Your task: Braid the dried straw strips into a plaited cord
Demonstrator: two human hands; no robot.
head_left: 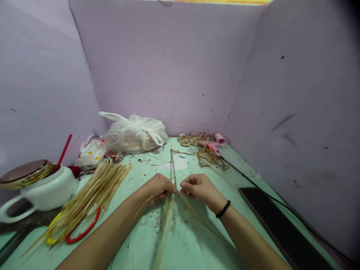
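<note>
My left hand (161, 189) pinches a thin braided straw cord (173, 168) at its near end, where loose straw strands (165, 228) fan out toward me. The cord runs away from me along the table, up to a bend at its far end. Just right of the pinch, my right hand (195, 187) is closed with curled fingers, its fingertips at a straw strand that leads down to the right. Fingertip contact there is partly hidden. The strands look blurred. A black band circles the right wrist.
On the left lie a straw bundle (98, 187), scissors with red and yellow handles (84, 232), and a white mug (53, 189) with a lid. Behind stands a tied plastic bag (135, 133). At right are coiled cords (208, 155), a pink glue gun (212, 146) and a dark phone-like slab (281, 225).
</note>
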